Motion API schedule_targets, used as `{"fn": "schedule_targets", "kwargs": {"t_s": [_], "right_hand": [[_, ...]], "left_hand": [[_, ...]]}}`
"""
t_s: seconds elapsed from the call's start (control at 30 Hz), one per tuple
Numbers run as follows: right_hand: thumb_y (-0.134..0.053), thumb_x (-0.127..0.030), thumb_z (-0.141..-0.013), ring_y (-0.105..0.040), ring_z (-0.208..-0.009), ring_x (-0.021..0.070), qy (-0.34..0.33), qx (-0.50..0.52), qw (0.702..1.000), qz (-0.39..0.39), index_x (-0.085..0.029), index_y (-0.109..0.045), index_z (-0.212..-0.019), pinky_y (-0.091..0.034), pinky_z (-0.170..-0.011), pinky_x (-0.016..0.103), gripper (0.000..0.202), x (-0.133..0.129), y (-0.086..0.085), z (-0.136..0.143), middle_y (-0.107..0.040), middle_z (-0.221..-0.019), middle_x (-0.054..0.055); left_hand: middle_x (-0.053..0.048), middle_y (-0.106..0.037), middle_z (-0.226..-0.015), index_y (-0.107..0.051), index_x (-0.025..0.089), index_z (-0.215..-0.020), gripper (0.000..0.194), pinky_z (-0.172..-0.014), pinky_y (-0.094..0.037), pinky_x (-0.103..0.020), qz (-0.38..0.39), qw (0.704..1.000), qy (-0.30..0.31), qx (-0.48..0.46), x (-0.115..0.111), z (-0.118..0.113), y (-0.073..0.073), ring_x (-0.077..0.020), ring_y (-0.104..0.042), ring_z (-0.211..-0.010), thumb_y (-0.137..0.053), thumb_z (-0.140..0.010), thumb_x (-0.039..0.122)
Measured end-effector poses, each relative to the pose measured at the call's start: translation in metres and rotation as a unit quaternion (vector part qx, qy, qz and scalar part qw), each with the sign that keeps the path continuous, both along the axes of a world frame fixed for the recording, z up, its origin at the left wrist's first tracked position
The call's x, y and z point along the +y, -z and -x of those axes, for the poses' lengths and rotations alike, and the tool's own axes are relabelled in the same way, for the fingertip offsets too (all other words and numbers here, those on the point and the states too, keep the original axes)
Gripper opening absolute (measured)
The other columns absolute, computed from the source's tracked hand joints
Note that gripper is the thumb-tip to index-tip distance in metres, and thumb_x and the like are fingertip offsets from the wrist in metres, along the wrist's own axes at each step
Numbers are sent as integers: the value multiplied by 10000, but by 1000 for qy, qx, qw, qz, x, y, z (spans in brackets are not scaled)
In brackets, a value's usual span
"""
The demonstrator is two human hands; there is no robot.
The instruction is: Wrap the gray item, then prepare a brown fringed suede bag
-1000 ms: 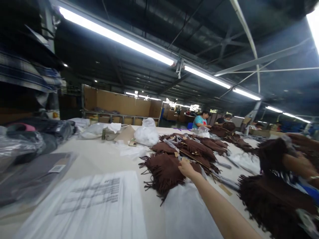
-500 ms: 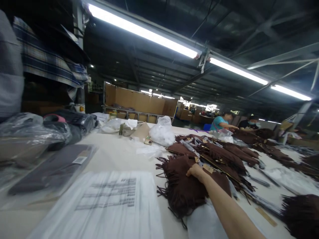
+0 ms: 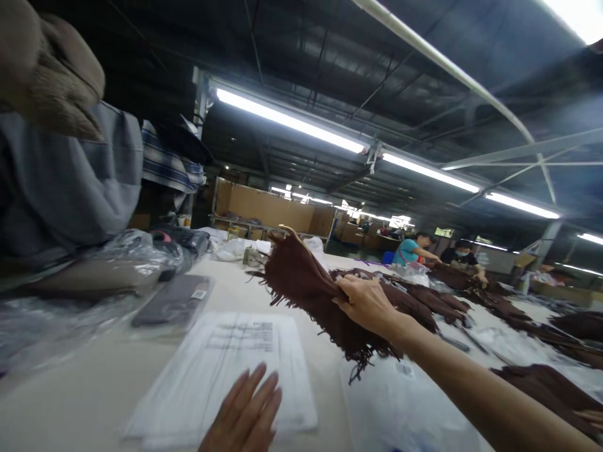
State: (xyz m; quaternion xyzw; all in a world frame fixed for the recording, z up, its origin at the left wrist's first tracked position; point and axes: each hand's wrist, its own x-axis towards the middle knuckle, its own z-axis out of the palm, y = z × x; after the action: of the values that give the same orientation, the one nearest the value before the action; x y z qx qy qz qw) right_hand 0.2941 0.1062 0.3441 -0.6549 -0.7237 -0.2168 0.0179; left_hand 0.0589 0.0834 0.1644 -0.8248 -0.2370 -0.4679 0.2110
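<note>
A brown fringed piece (image 3: 306,285) is gripped and held above the table (image 3: 94,389) by the outstretched right hand (image 3: 365,304). The left hand (image 3: 247,414) is laid flat, fingers spread, on white printed bags (image 3: 226,364).

Both hands (image 3: 365,304) and forearms look bare; no sleeves or rings seem visible.

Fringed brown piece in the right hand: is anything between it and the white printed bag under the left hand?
Nothing visible. The fringed brown piece hangs from the right hand, lifted above the table; only the left hand lies on the white printed bag.
</note>
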Motion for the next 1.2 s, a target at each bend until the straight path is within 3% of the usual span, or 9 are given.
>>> {"fn": "schedule_targets", "kwargs": {"t_s": [0.07, 0.13, 0.23, 0.33, 0.5, 0.6, 0.77, 0.97, 1.2], "right_hand": [[-506, -270, -834, -589, -833, 184, -63, -10, 998, 29, -181, -606, -896, -358, -660, 260, 148, -29, 3, 37, -632, -908, 52], [-504, -276, -832, -590, -793, 176, -138, -19, 988, 63, -180, -607, -892, -353, -634, 260, 153, -56, 15, 71, -635, -874, 46], [-501, -250, -813, -593, -701, 175, -231, -22, 964, 128, -161, -615, -880, -336, -554, 265, 159, -89, 41, 114, -641, -830, 56], [-535, -283, -773, -594, -679, 180, -250, 18, 942, 225, -163, -633, -870, -336, -526, 257, 183, -108, 67, 137, -647, -822, 63], [-657, -514, -631, -587, -780, 199, -216, 126, 888, 386, -243, -599, -1087, -382, -566, 242, 534, -116, 95, 138, -644, -934, 44], [-658, -451, -642, -575, -715, 162, -174, 147, 876, 424, -253, -628, -1040, -365, -518, 209, 445, -118, 99, 137, -649, -826, 1], [-670, -368, -659, -526, -605, 140, -152, 132, 904, 378, -191, -687, -847, -300, -467, 209, 258, -123, 84, 148, -610, -661, 1], [-693, -383, -650, -482, -538, 111, -154, 117, 912, 362, -194, -691, -813, -288, -456, 201, 249, -124, 61, 148, -569, -598, -22], [-663, -336, -640, -491, -512, 128, -125, 192, 889, 396, -148, -677, -746, -325, -450, 214, 217, -118, 57, 154, -544, -545, -5]], "left_hand": [[-119, -494, -1306, -438, 182, -1276, 486, -1074, -240, -520, -36, 999, -21, 30, 1, 14, -51, -312, -350, -1274, -542, -801, 178], [-130, -493, -1304, -441, 207, -1270, 477, -1049, -214, -569, 11, 989, -78, 122, -2, 32, -95, -314, -392, -1242, -523, -802, 170], [-99, -672, -933, -610, 168, -998, 305, -870, -420, -453, 215, 922, -110, 301, -16, 62, -125, -282, -606, -925, -579, -694, 162], [-25, -655, -682, -595, 195, -695, 81, -559, -405, -282, 403, 840, -118, 345, -39, 87, -106, -219, -614, -655, -596, -618, 220], [16, -624, -632, -538, 200, -625, 68, -528, -325, -240, 492, 820, -117, 270, -65, 118, -70, -181, -584, -633, -550, -614, 266], [25, -624, -647, -565, 198, -656, 136, -544, -341, -232, 517, 807, -113, 262, -66, 130, -77, -181, -583, -654, -604, -585, 307], [30, -661, -784, -636, 248, -892, 345, -644, -382, -238, 533, 802, -81, 258, -61, 139, -92, -192, -599, -769, -646, -609, 446], [61, -570, -570, -600, 211, -635, 114, -549, -331, -208, 533, 802, -103, 248, -55, 138, -94, -154, -570, -648, -616, -615, 322], [19, -571, -603, -587, 206, -624, 170, -535, -258, -243, 346, 857, -158, 349, -31, 128, -121, -159, -533, -621, -594, -707, 354]]}}
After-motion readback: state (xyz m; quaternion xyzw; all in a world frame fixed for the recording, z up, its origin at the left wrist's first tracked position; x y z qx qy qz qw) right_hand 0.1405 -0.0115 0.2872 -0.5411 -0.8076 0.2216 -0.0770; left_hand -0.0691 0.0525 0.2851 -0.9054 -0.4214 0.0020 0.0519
